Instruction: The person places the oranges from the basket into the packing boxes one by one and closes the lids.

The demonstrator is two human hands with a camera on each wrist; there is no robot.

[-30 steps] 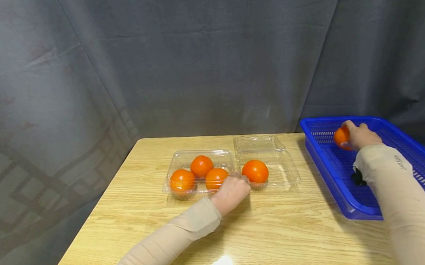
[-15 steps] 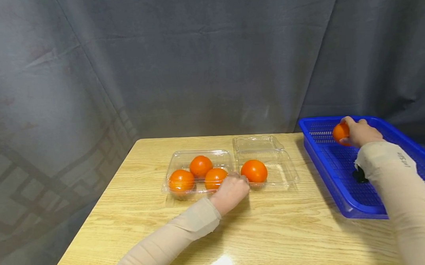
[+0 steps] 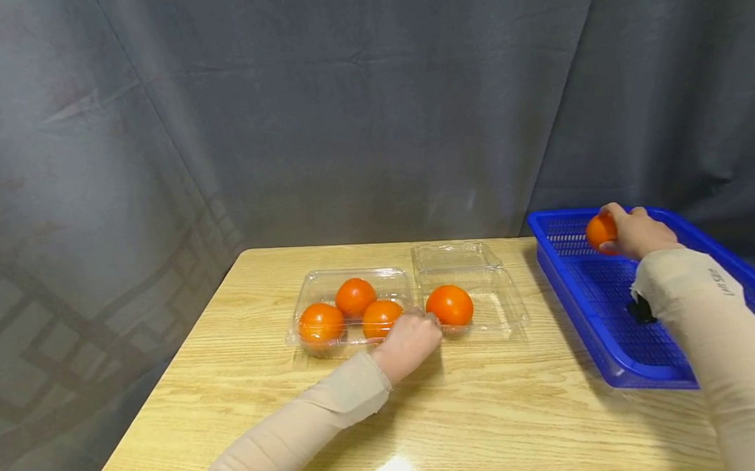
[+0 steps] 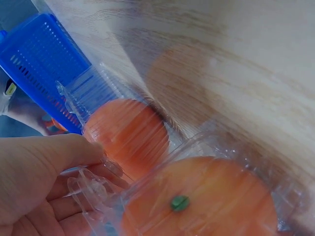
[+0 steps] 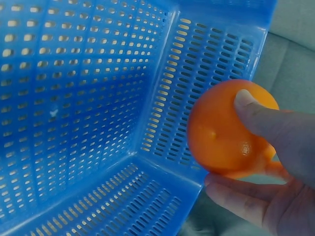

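Since the earlier frames, the right hand [image 3: 637, 232] has lifted its orange fruit [image 3: 601, 230] slightly, up toward the far rim of the blue basket [image 3: 583, 304]; the left hand [image 3: 410, 341] has stayed put at the clear clamshell box [image 3: 356, 335].

Right hand: fingers and thumb curled round the orange fruit, held above the basket's far corner. The wrist view shows a thumb across the fruit's top and fingers beneath; the rest of the palm is cut off by the frame edge.

Left hand: pinches the near edge of the clamshell box at the hinge between its two halves. Fingertips are hidden behind the knuckles in the head view; the wrist view is blurred, yet shows fingers [image 4: 74, 206] folded on clear plastic.

Clamshell box: lies open on the wooden table [image 3: 486, 413]. Left half holds three orange fruits [image 3: 355, 297], close together. Right half holds one orange fruit [image 3: 449, 305].

Second clear box [image 3: 454, 255]: behind the right half, outline faint.

Blue basket: on the table's right, its right side cut off by the frame. A small black object [image 3: 642, 312] lies inside, partly hidden by the beige sleeve [image 3: 703, 305]; its kind cannot be told.

Grey curtain [image 3: 321, 111]: backdrop.
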